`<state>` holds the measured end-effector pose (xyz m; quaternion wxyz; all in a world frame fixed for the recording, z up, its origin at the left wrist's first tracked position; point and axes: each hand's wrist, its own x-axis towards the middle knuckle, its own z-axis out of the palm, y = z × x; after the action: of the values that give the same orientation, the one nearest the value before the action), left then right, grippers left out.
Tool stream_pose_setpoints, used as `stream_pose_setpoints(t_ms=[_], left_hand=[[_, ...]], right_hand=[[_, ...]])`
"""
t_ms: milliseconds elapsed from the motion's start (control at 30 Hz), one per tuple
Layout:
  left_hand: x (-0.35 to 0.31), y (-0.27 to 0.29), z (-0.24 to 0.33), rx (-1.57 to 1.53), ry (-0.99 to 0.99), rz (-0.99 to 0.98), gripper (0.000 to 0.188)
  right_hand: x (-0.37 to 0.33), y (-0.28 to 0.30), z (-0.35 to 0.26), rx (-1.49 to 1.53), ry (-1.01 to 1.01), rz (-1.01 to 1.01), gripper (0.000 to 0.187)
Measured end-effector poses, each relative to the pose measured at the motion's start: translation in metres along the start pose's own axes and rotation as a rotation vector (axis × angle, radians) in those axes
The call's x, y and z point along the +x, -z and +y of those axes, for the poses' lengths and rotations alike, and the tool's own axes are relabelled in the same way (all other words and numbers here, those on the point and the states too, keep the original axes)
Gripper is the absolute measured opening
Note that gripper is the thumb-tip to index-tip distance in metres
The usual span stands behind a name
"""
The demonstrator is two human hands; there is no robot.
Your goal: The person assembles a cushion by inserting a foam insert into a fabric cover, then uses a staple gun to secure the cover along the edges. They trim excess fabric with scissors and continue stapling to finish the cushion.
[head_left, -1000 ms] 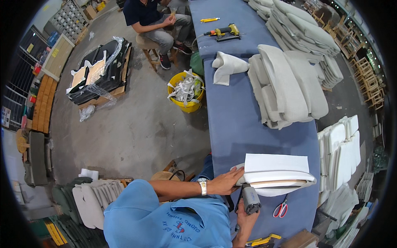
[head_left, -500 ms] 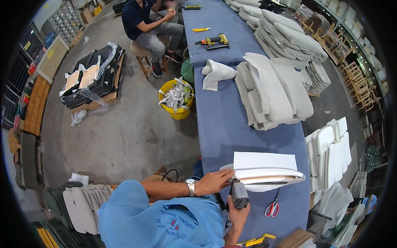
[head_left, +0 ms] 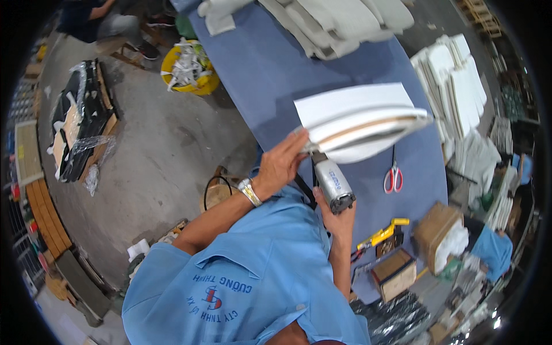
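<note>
A white padded panel [head_left: 348, 152] with a strip of bare wood along its edge stands tilted over the blue-covered table. My left hand [head_left: 282, 164] grips its left end, thumb and fingers pressed together there. In my right hand [head_left: 336, 218] is a grey staple gun [head_left: 332, 181], fingers wrapped round its handle below the body. The gun's nose meets the panel's left end, close beside my left fingers; whether it touches is too blurred to tell. Behind the panel lies a flat white sheet [head_left: 353, 99]. Red-and-white handled scissors [head_left: 393, 179] rest on the table to the right.
Grey padded covers [head_left: 339, 26] are piled at the table's far end. A yellow-and-black tool [head_left: 379, 234] lies near a small box [head_left: 394, 273] at the near right. On the floor left of the table [head_left: 259, 80] stand a yellow bucket [head_left: 204, 86] of scraps and a seated co-worker [head_left: 118, 29].
The view has turned and shifted, so table, panel and hands appear higher in the picture. The panel looks more tilted. Both hands keep their hold, the staple gun still at the panel's left end.
</note>
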<state>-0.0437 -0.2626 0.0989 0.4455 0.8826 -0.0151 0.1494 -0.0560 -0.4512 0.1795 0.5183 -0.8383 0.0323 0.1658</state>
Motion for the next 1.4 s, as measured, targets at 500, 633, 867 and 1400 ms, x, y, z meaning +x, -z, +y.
stream_pose_setpoints(t_ms=[500,633,867,1400], left_hand=[[0.009,0.002,0.001,-0.037,-0.003,0.006,0.060],[0.006,0.000,0.002,-0.032,0.004,0.016,0.059],[-0.002,0.001,0.012,-0.054,0.128,-0.025,0.068],[0.024,0.001,-0.006,0.081,-0.001,-0.117,0.060]], right_hand=[[0.024,-0.001,-0.006,-0.114,0.068,-0.031,0.032],[0.026,-0.004,0.000,-0.086,0.177,-0.004,0.034],[0.024,-0.011,-0.001,-0.199,0.239,-0.012,0.042],[-0.015,0.053,0.094,-0.349,-0.172,0.264,0.045]])
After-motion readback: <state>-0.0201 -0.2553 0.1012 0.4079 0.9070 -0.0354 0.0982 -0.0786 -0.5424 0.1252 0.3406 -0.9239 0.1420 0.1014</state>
